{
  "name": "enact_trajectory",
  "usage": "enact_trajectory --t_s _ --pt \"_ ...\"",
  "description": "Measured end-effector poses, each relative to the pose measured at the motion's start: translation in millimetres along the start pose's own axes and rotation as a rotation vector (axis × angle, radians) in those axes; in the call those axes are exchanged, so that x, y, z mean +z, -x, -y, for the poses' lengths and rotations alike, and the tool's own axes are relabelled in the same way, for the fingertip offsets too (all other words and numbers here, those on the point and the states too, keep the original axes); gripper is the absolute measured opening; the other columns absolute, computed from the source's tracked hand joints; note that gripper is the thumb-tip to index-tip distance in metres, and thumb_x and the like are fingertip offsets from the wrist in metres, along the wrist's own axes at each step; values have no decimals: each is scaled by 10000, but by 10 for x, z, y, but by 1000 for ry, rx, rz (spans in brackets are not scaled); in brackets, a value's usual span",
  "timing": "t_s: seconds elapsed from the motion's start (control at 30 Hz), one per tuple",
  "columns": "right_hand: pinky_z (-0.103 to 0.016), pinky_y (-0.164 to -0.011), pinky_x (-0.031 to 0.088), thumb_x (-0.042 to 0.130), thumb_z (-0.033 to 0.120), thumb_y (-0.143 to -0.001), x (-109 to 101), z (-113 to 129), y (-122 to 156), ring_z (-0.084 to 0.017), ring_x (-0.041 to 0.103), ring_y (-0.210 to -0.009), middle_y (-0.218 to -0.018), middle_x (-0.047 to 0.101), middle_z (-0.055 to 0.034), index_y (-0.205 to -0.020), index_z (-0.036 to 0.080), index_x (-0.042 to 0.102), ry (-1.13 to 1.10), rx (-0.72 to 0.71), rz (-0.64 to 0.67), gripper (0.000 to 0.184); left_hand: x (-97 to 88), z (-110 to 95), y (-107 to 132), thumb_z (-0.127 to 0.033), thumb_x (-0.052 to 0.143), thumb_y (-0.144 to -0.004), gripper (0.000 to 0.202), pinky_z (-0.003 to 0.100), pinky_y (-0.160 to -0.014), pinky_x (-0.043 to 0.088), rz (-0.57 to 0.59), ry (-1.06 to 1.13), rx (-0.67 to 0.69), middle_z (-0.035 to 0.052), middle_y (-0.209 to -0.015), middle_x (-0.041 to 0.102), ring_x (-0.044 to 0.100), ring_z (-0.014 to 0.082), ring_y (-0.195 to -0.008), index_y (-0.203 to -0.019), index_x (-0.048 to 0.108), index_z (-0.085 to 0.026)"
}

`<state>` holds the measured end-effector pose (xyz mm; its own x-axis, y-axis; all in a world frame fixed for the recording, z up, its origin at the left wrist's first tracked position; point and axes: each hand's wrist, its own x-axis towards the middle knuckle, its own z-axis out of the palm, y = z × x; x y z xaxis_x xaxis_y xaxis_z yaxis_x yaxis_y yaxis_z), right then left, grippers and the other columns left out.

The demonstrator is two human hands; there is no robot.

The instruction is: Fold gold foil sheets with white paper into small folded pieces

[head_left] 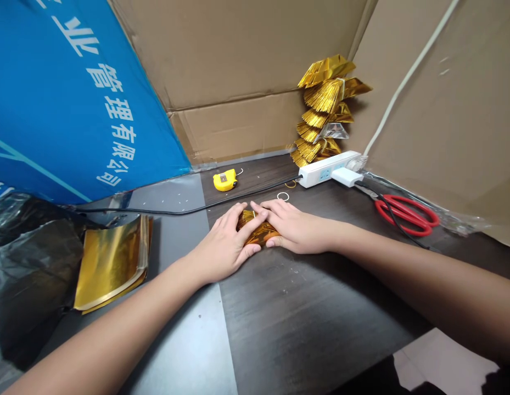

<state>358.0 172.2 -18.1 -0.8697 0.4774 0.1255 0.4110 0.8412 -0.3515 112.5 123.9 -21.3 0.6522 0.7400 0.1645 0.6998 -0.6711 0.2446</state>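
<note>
Taking the folded gold paper (259, 236) as the middle of the dial, a black plastic bag (36, 280) lies towards nine o'clock, with a stack of gold sheets (110, 263) just beside it, a place that probably keeps the sheets within the left arm's reach yet out of the way; near eleven o'clock a yellow tape measure (224, 180) sits short of the cardboard, apart from the fingers; the left hand (225, 241) has its grip closed around the paper's nine o'clock side, its forefinger laid across the top; the folded paper rests on the tabletop (287, 307) between both hands, likely because a firm surface helps keep the pleats flat; a white rubber band (283, 192) lies near, at one o'clock; the right hand (293, 226) has its grip closed on the three o'clock side, and this squeeze from both ends presumably stops the folds springing apart; farther off at one o'clock, pleated gold bundles (320, 112) are piled against the cardboard (242, 126), which seems to steady them; before them sits a white power strip (314, 173); red-handled scissors (409, 214) lie at three o'clock, handles outward, perhaps for easy picking up.
</note>
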Motion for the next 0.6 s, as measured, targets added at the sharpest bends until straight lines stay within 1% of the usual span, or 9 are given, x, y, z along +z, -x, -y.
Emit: enact_trajectory --t_s 0.07,0.1,0.17,0.23,0.33,0.4,0.47,0.53,0.6 --pt "-676 -1090 374 450 486 -1028 7 -4 4 -381 367 -1364 -1457 389 -262 -1622 86 87 -8 9 3 803 -23 -6 0 -506 413 -1020 600 648 -1153 384 -31 -3 37 174 -1608 222 307 398 -1491 -1577 233 -372" --pt "-681 -1090 370 436 492 -1031 10 -5 5 -381 365 -1365 -1461 385 -264 -1623 84 83 -10 13 6 801 -35 -13 -1 -492 431 -1018 580 642 -1154 390 -41 -10 46 168 -1611 226 318 395 -1488 -1563 272 -370" --pt "-686 -1096 358 414 505 -1035 15 -8 8 -386 350 -1381 -1480 367 -271 -1624 75 60 -13 16 11 810 -58 -33 -1 -476 454 -1013 563 631 -1159 398 -46 -36 50 173 -1620 227 334 398 -1482 -1543 331 -332" --pt "-691 -1101 350 406 518 -1035 21 -10 9 -394 337 -1401 -1504 346 -274 -1626 80 14 -19 17 6 833 -72 -53 0 -465 456 -1014 578 629 -1155 411 -40 -69 51 177 -1623 247 342 406 -1478 -1552 327 -299" --pt "-692 -1114 338 408 534 -1030 33 -14 10 -409 330 -1413 -1517 334 -282 -1619 58 -21 -25 31 -4 871 -72 -67 6 -446 436 -1024 609 627 -1123 450 -43 -110 57 174 -1620 281 363 406 -1470 -1587 245 -314" --pt "-691 -1127 324 415 538 -1027 40 -18 11 -419 330 -1410 -1509 343 -294 -1610 22 6 -28 43 -12 880 -64 -65 9 -436 420 -1031 604 608 -1109 471 -65 -138 61 196 -1621 268 385 402 -1460 -1591 234 -305" --pt "-683 -1123 338 449 525 -1019 44 -23 7 -417 354 -1389 -1484 376 -292 -1605 14 56 -47 43 -40 871 -58 -60 6 -426 408 -1036 585 582 -1101 486 -90 -161 72 218 -1600 288 416 394 -1438 -1582 267 -271" --pt "-665 -1097 381 518 494 -998 45 -26 -1 -400 408 -1337 -1438 433 -269 -1599 44 132 -80 29 -93 844 -59 -55 -3 -418 409 -1037 564 555 -1084 507 -109 -167 82 216 -1551 360 465 372 -1393 -1566 309 -252" --pt "-637 -1058 429 596 456 -966 43 -27 -15 -377 464 -1267 -1372 495 -237 -1571 85 238 -115 10 -152 796 -68 -53 -14 -412 422 -1034 546 530 -1061 525 -119 -157 81 192 -1491 427 510 339 -1335 -1553 341 -264"
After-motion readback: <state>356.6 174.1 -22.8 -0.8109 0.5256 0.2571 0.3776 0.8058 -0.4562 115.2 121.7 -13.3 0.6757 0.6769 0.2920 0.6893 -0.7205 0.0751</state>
